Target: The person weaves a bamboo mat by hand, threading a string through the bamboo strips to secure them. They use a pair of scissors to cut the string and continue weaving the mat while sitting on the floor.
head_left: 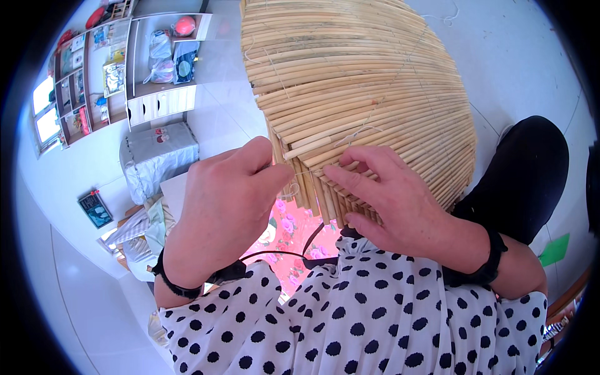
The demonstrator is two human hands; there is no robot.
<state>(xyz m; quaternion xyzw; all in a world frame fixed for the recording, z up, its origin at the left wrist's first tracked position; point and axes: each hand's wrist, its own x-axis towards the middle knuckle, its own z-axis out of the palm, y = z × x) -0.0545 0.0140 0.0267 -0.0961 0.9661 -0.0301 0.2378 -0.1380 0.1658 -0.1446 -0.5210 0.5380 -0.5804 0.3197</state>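
Observation:
A large mat of pale reed sticks [356, 69], tied with thin white string [362, 132], fills the upper middle, with short stick ends hanging down at its near edge. My left hand [234, 194] is closed in a pinch at the mat's left corner, holding fine string [289, 189], part of which dangles in a small loop. My right hand [390, 200] rests on the near edge with fingers apart; its index fingertip touches the sticks by the taut thread, and its thumb lies lower against the edge.
Pink floral fabric [294, 228] lies below the mat. A black-clad knee [525, 175] is at the right. Shelves [115, 94], a grey covered box [156, 150] and piled cloth [137, 240] stand at the left. A green card [553, 250] is on the right floor.

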